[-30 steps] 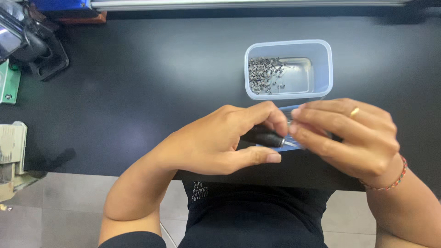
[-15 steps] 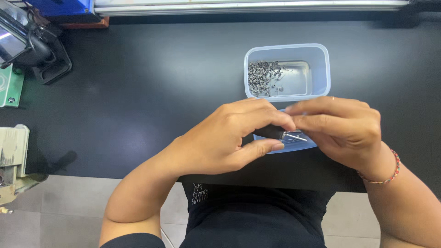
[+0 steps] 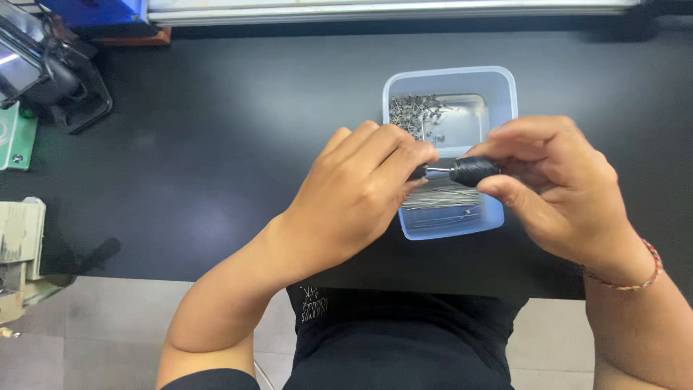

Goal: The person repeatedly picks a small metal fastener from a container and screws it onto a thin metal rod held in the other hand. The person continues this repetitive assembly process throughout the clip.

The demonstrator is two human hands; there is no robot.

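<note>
My right hand (image 3: 559, 191) pinches a small black barrel-shaped part (image 3: 473, 171) between thumb and fingers. My left hand (image 3: 357, 191) has fingertips pressed together on the thin metal pin (image 3: 438, 170) sticking out of it. Just below lies a clear plastic tub (image 3: 505, 94) with long pins; small metal bits (image 3: 415, 112) heaped at its far end, beyond my fingers.

The hands now sit apart, and a thin pin (image 3: 437, 170) shows between them, stuck in the black handle (image 3: 473, 171).
</note>
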